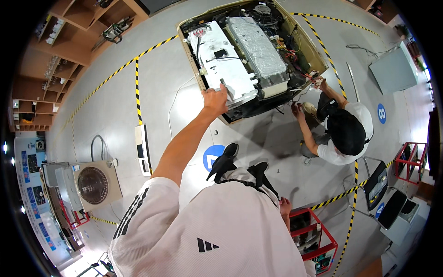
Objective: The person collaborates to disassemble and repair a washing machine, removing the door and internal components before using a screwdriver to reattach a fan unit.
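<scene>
My left hand (pixel 215 99) grips the near lower edge of a long white plastic panel (pixel 217 60) in an open, beige-cased appliance (pixel 196 74), its index finger on top of the panel. A silvery foil-wrapped block (pixel 256 46) lies beside the panel, with coloured wires (pixel 288 55) to its right. My right hand (pixel 285 207) hangs low by my right hip, near a red rack, partly behind my body; whether its fingers hold anything is unclear.
A crouching co-worker (pixel 348 131) has both hands at the appliance's right side. A red metal rack (pixel 316 253) stands by my right side, folding chairs (pixel 374 184) farther right. A beige outdoor unit (pixel 106 184) and wooden shelving (pixel 69 37) are left. Striped tape (pixel 137 87) lines the floor.
</scene>
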Tool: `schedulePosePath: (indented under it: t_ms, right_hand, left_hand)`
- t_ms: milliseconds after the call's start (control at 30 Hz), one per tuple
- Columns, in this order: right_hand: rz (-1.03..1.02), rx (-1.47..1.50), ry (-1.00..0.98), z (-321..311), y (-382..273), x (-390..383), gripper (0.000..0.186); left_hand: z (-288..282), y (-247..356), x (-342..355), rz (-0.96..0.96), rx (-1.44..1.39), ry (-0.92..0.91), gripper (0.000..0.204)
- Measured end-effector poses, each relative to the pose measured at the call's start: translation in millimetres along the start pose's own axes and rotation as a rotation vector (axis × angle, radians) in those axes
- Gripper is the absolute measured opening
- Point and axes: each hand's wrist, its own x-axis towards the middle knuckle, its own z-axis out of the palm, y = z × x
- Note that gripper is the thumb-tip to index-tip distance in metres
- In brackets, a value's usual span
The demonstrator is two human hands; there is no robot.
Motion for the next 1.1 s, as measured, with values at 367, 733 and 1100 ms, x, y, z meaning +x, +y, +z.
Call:
schedulePosePath:
  t_ms: [367, 733, 1100]
  right_hand:
    - [0.168, 0.151, -0.051, -52.4, 62.7, 19.4, 0.013]
    - [0.243, 0.104, 0.038, -39.0, -37.3, 20.6, 0.019]
    - [-0.122, -0.136, -0.115, 98.1, -169.1, 8.9, 0.019]
  left_hand:
    - [4.1, -5.7, -3.5, -0.02, 0.016, 0.063, 0.084]
    - [1.5, -51.5, -13.1, 0.087, -0.568, 0.434, 0.037]
    - [-26.0, -97.9, 91.6, 0.057, -0.67, 0.572, 0.029]
